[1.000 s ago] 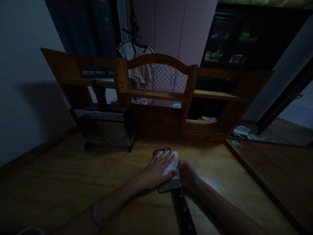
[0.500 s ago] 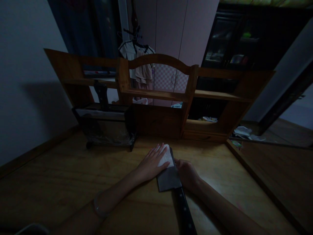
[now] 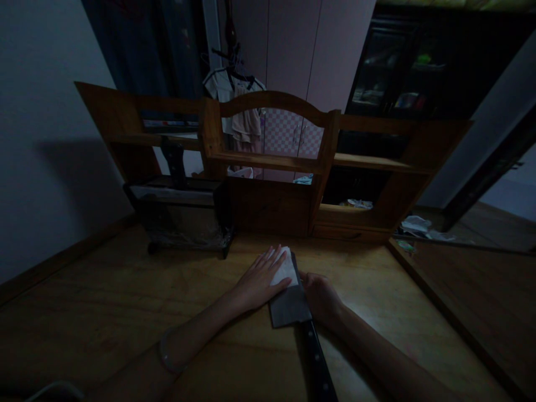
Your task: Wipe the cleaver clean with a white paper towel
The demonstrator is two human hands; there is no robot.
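Note:
A cleaver (image 3: 288,304) with a wide grey blade and a long black handle (image 3: 315,360) lies flat on the wooden desk (image 3: 125,312), blade pointing away from me. My left hand (image 3: 259,281) lies flat with fingers stretched out, pressing a folded white tissue (image 3: 285,269) onto the far end of the blade. My right hand (image 3: 321,297) rests with curled fingers against the blade's right edge, steadying it.
A wooden shelf unit (image 3: 272,162) stands along the back of the desk. A dark knife rack (image 3: 180,215) with a clear front sits at its left. A wall runs along the left. Scraps of white paper (image 3: 414,225) lie at the right, beyond the desk.
My left hand slid the tissue from the middle of the blade to its far end, uncovering the grey blade near the handle. Over the last half second nothing moved.

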